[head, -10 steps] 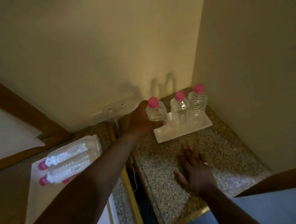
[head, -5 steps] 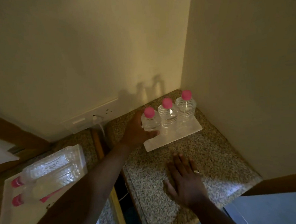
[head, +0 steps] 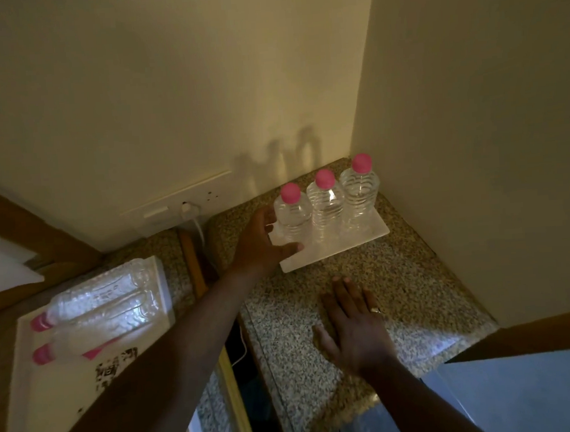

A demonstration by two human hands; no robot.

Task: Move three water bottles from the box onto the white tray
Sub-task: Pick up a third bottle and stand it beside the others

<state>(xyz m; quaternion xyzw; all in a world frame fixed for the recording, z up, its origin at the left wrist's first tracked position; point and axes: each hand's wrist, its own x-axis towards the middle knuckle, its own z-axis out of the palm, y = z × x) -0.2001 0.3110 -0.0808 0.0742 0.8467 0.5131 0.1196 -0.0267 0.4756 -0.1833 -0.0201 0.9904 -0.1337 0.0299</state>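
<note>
Three clear water bottles with pink caps stand upright in a row on the white tray point(head: 353, 244) in the counter's far corner: the left bottle point(head: 294, 218), the middle bottle point(head: 326, 206) and the right bottle point(head: 359, 193). My left hand point(head: 261, 241) sits low at the left bottle's base with its fingers spread; the thumb lies on the tray in front of the bottle. Palm down, my right hand point(head: 355, 322) rests flat on the granite counter point(head: 416, 274). At the left, the white box point(head: 47, 401) holds more pink-capped bottles point(head: 98, 310) lying on their sides.
Walls close the corner behind and to the right of the tray. A wall socket point(head: 188, 207) has a white cable hanging into the dark gap point(head: 239, 347) between the two counters. Brown wood trim point(head: 13, 214) runs along the left.
My left hand has set the third bottle down on the tray beside the other two and slid to its base with a looser grip. My right hand stays flat on the counter.
</note>
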